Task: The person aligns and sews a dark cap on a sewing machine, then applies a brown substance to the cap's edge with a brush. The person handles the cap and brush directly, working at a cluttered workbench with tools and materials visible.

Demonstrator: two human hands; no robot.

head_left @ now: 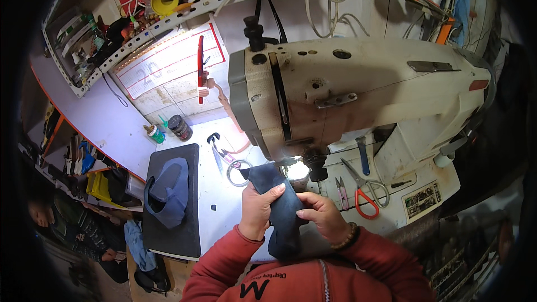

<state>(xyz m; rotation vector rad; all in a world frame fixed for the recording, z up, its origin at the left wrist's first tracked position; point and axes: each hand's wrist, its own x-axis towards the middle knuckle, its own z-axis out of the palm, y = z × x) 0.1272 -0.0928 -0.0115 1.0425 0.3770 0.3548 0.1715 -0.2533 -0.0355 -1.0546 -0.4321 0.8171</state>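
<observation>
A dark blue-grey piece of material (279, 207) lies under the head of a cream sewing machine (358, 89), its far end close to the needle area. My left hand (258, 210) grips its left edge, thumb over the top. Its right edge is pinched by my right hand (323, 215), which wears a beaded bracelet. Both hands sit on the white machine table (215, 212), just in front of the lit needle plate.
Red-handled scissors (366, 190), a small snip and a screwdriver lie right of the needle. A black pad (179, 229) with a blue shoe upper (168, 190) sits to the left, near scissors, a ring and small jars. Another person sits low at far left.
</observation>
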